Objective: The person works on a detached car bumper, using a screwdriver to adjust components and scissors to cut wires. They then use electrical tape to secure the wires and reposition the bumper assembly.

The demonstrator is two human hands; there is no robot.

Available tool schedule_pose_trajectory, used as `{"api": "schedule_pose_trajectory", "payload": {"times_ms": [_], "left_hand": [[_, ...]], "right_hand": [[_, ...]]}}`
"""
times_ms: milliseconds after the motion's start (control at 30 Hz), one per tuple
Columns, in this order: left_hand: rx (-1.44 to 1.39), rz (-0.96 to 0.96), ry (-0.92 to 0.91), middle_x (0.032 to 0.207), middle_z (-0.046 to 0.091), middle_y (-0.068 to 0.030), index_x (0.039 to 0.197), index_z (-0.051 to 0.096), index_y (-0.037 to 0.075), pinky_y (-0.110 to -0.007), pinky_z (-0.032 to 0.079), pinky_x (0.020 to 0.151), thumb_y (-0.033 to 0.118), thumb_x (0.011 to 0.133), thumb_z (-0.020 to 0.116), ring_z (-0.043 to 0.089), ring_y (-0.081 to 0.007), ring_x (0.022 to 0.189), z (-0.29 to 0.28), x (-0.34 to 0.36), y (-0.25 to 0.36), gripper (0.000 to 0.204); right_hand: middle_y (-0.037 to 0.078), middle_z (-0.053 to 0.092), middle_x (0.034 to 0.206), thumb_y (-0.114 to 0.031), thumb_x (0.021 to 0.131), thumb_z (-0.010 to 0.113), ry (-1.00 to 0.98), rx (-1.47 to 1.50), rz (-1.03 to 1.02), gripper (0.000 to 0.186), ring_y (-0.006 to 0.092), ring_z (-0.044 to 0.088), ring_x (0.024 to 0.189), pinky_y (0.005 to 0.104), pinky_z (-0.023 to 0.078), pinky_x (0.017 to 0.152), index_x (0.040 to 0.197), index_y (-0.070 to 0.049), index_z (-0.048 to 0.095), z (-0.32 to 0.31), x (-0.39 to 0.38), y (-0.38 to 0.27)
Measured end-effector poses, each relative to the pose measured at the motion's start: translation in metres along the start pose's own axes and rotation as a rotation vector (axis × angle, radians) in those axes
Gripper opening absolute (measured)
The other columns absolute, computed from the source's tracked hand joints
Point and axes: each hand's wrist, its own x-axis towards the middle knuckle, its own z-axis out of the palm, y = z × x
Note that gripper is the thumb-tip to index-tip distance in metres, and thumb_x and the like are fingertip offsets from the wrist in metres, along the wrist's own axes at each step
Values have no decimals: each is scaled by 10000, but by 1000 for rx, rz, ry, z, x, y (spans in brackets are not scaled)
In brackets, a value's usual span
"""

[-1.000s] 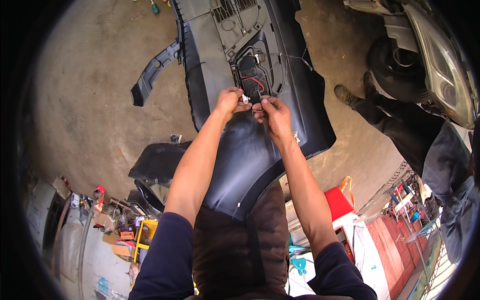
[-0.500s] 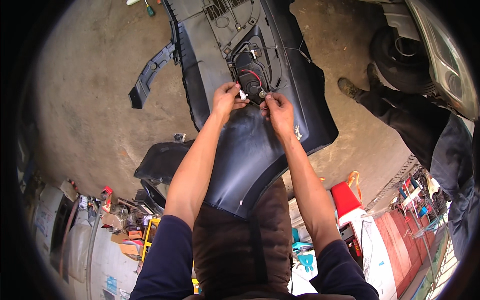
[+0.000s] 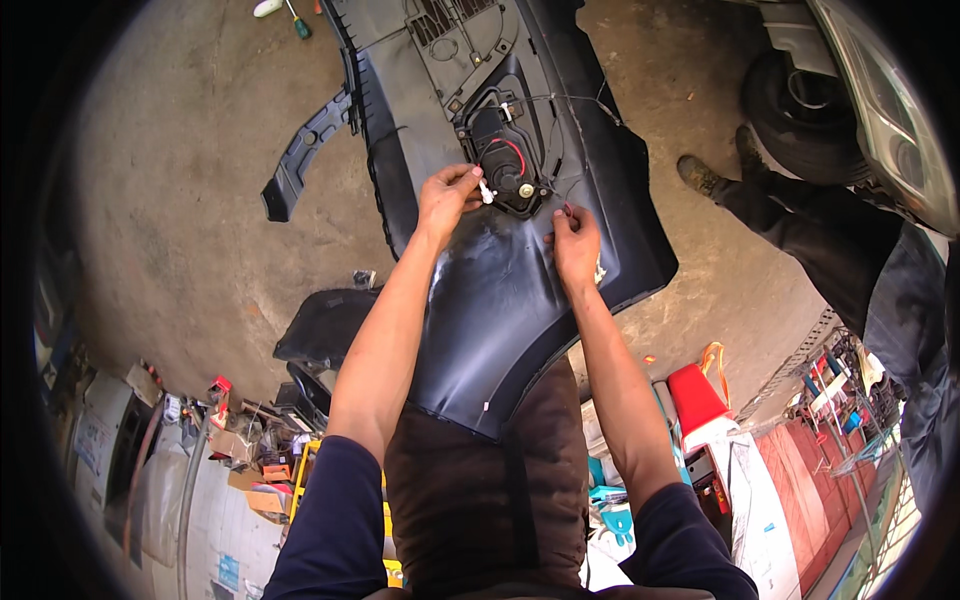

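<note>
A large black car bumper [image 3: 465, 330] lies inner side up before me, its lower end at my legs. Set into it is a round-backed black lamp housing [image 3: 508, 165] with a looped red wire [image 3: 515, 148] and a pale round cap. At the housing's left edge my left hand [image 3: 447, 205] pinches a small white connector [image 3: 486, 192]. To the right of the housing, my right hand [image 3: 576, 247] is closed on a thin wire [image 3: 569, 208], reddish at my fingertips. A thin dark cable [image 3: 560, 97] runs across the bumper above.
A curved black bracket [image 3: 305, 150] sticks out left of the bumper. A screwdriver [image 3: 299, 24] lies on the concrete floor [image 3: 200, 170]. Another person's legs [image 3: 800, 225] stretch in from the right, near a tire [image 3: 800, 120] and a car's headlight. Boxes and a red container [image 3: 697, 395] sit behind.
My right hand has moved right and toward me, away from the lamp housing, with the wire between its fingers. My left hand stays nearly in place with the white connector.
</note>
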Motion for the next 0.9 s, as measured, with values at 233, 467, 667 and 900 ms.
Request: {"api": "schedule_pose_trajectory", "payload": {"times_ms": [233,467,667,900], "left_hand": [[77,87,-65,937,679,-84,1131,612,-23,-304,550,744,233,931,688,676,-177,834,-2,2,0,334],[99,-60,-118,969,655,-120,1135,563,-41,-307,567,728,191,963,636,694,-214,835,5,1,-19,298],[145,19,-119,951,660,-110,1075,581,-34,-303,566,709,111,976,588,695,-209,805,2,4,-22,176],[192,208,28,810,672,-90,957,605,-42,-286,539,637,14,925,607,667,-147,704,12,-4,-27,64]], "right_hand": [[173,619,1035,-196,890,663,370,-371,-207,373,262,630,896,380,494,792,1149,40,535,5,-12,10],[167,597,1098,-195,882,664,396,-376,-251,328,304,620,888,415,487,805,1131,-13,554,22,-39,-21],[101,683,800,-274,904,655,203,-393,-223,217,302,664,758,439,503,697,929,-59,655,39,-45,-33],[145,697,808,-316,895,653,70,-676,-404,261,360,674,761,456,512,671,838,-63,632,56,-26,-34]]}}
